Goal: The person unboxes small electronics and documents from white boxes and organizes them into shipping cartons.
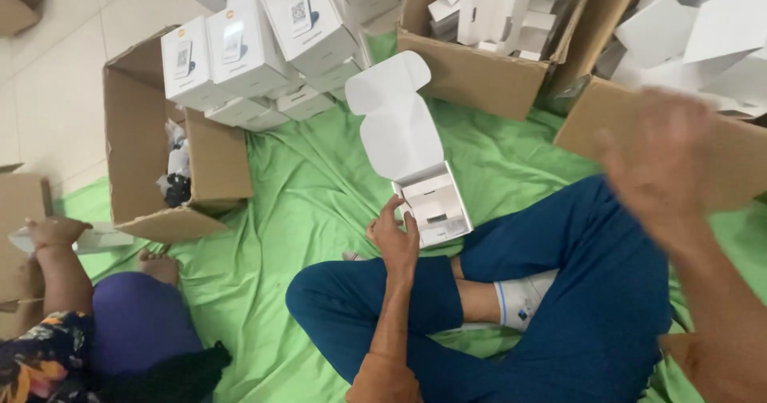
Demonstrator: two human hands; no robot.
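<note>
My left hand [394, 237] grips the near corner of a small white carton [435, 205] that rests on the green cloth [311, 187] in front of my crossed legs. The carton's lid [395, 119] stands open and a white insert shows inside. My right hand [659, 159] is raised and blurred at the right, fingers spread, holding nothing, in front of a brown cardboard box [591, 123].
A stack of closed white cartons [256, 43] sits at the back left beside an open cardboard box [144, 143] lying on its side. Two more cardboard boxes at the back hold white inserts [487, 7]. Another person [96, 323] sits at the lower left.
</note>
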